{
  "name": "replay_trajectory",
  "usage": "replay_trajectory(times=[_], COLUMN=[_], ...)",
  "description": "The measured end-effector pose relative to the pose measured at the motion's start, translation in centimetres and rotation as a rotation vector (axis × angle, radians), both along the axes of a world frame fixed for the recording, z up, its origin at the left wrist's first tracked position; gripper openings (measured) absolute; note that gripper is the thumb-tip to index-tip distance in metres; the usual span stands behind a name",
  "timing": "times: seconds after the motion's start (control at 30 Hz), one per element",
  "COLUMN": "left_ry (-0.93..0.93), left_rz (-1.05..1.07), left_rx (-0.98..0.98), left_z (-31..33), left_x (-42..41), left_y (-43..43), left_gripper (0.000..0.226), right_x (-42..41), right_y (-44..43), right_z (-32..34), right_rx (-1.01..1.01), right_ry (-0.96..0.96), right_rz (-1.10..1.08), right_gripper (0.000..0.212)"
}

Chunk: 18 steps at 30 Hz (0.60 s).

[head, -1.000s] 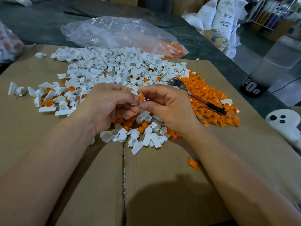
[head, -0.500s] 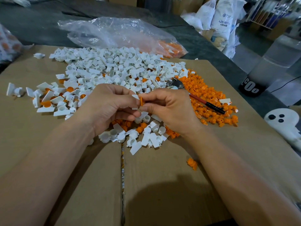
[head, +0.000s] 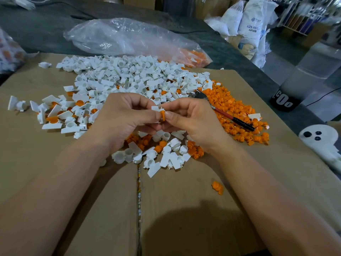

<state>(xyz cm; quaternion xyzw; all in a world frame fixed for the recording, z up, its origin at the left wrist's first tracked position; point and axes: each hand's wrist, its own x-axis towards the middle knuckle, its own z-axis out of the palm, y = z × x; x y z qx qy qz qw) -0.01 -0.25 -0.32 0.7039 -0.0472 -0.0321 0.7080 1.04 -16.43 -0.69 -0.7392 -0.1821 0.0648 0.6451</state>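
My left hand (head: pixel 122 115) and my right hand (head: pixel 191 119) meet above the cardboard sheet (head: pixel 184 209). Between their fingertips they pinch one small white plastic piece (head: pixel 156 108) with a small orange insert (head: pixel 162 114) pressed against it. My right thumb lies on the orange insert, and my left fingers curl round the white piece. A large pile of white plastic pieces (head: pixel 129 78) lies behind the hands. A heap of orange inserts (head: pixel 238 111) spreads to the right. More mixed pieces (head: pixel 158 150) lie under the hands.
A red and black handled tool (head: pixel 230 117) lies on the orange heap. A clear plastic bag (head: pixel 129 39) with orange pieces sits at the back. One orange piece (head: pixel 217 187) lies alone near my right forearm. A white ghost-shaped object (head: pixel 321 141) is at the right edge.
The orange insert has turned from sideways to upright between my fingertips, and my right thumb has slid onto it. Both hands stay in the same place.
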Motion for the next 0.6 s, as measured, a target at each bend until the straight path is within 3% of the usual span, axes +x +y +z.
replay_trajectory(times=[0.3,0.6], left_ry=[-0.045,0.033], left_rz=[0.018,0.016], left_rx=[0.030,0.007], left_z=[-0.18,-0.18], left_x=[-0.24,0.09], left_y=[-0.32,-0.09], left_gripper=[0.009,0.012], right_x=[-0.18,-0.26], right_y=[-0.05,0.03], right_z=[0.21,0.10], right_rx=[-0.049,-0.045], right_ry=[0.010,0.047], right_rz=[-0.022,-0.009], right_gripper=[0.016,0.016])
